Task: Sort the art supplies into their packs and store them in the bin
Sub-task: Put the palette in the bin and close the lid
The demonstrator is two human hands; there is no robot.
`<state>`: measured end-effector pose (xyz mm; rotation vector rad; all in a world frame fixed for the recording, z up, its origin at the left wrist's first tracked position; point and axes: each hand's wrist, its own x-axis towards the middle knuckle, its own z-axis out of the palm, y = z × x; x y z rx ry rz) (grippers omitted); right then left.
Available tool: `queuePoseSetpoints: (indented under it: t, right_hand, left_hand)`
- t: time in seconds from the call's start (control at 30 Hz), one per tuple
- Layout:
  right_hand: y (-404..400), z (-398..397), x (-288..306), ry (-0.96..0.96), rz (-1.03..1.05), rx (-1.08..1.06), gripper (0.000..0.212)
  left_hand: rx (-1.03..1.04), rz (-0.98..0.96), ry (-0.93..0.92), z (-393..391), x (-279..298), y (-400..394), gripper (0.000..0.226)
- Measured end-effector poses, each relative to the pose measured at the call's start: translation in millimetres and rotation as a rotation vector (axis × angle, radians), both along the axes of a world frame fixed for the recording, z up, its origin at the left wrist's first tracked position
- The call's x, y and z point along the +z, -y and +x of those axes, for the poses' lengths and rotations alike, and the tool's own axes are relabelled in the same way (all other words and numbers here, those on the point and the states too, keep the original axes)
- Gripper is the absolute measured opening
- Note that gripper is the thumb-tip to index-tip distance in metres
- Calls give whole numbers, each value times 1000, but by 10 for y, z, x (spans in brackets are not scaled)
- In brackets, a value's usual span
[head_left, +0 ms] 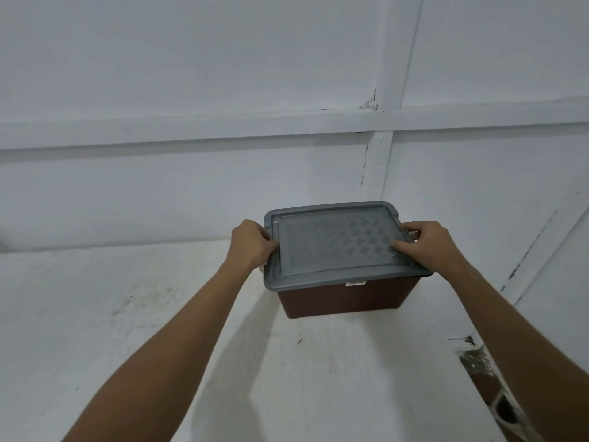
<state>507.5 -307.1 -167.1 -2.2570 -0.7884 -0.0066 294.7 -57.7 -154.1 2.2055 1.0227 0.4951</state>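
Left hand and right hand clasp the patterned grey lid (maroon bin).

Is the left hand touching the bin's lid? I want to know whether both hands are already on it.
Touching. In the head view the left hand grips the left edge of the gray lid, thumb on top; the right hand presses its right edge.

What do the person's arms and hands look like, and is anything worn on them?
Both forearms are bare as far as the picture shows: no sleeves are visible. The left hand and the right hand wear no gloves, and no rings, watch or bracelet can be seen. No markings show.
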Motion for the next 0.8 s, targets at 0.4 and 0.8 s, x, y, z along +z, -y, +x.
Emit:
queuePoseSetpoints:
  t: [0.4,0.8]
  right_hand:
    - [81,20,-85,169,-37,-16,22]
    - [77,59,-143,-58,39,-154,55]
  left_hand:
    - [34,213,-36,-11,-153,68,13]
    - [143,-396,116,-76,-271,-37,66]
